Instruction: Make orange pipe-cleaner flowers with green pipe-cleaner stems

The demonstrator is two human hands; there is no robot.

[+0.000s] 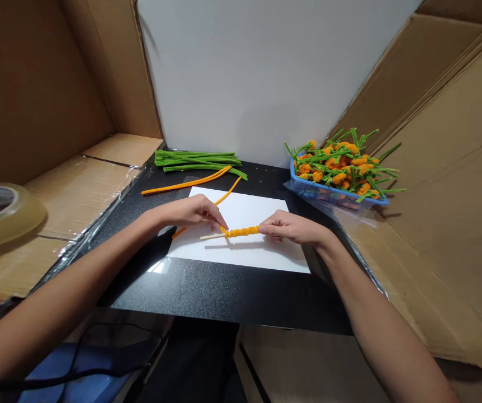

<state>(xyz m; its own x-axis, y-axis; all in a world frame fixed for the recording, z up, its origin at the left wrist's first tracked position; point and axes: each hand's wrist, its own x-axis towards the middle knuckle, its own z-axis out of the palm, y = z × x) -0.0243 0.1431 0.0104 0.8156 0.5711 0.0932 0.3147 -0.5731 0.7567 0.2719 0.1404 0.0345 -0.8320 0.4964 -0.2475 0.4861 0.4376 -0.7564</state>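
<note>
My left hand pinches an orange pipe cleaner where it meets a thin wooden stick. The strand runs past those fingertips, up and down across the white paper sheet. Tight orange coils wrap the middle of the stick, while its left end stays bare. My right hand grips the stick's right end, hiding that end. Beyond the paper lie loose orange pipe cleaners and a bundle of green pipe cleaners, both apart from my hands.
A blue plastic basket at the right holds a heap of orange-and-green pipe-cleaner carrots. The black table has cardboard walls on both sides and a white board behind. A clear tape roll sits at the left.
</note>
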